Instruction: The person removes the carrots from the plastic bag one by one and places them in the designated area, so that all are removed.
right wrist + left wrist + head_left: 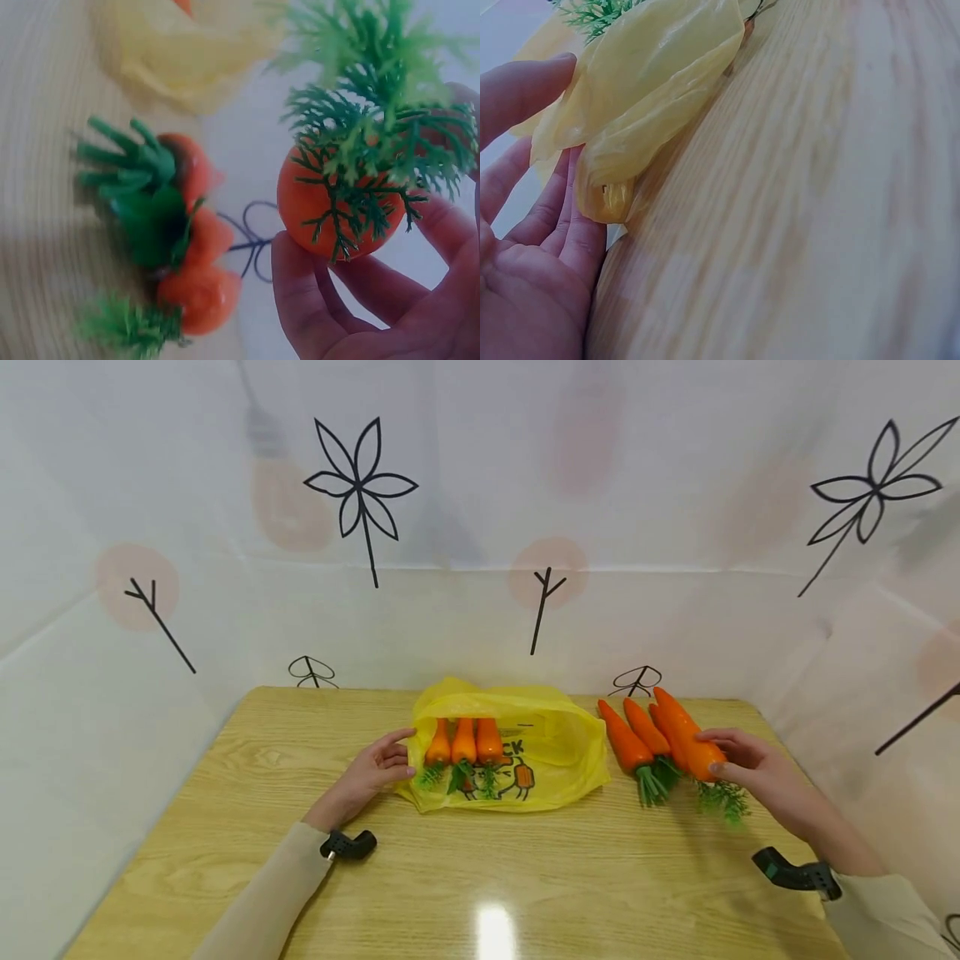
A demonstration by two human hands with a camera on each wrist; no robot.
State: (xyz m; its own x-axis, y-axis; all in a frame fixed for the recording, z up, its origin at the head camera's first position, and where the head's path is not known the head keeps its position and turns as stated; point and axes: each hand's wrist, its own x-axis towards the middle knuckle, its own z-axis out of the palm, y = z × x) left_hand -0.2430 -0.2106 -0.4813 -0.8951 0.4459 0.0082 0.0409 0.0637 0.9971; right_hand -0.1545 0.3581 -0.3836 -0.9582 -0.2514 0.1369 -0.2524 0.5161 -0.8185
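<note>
A yellow plastic bag lies on its side, mouth facing me. Inside at its left are three toy carrots, their green tops toward the opening. My left hand holds the bag's left edge; in the left wrist view the thumb lies on the near side of the film, the fingers behind it. At the right, my right hand grips an orange carrot near its leafy end, thumb and fingers around it. Three more carrots lie just left of that one.
The wooden table reaches back to a white patterned cloth, which also hangs at both sides. Black straps sit on both wrists.
</note>
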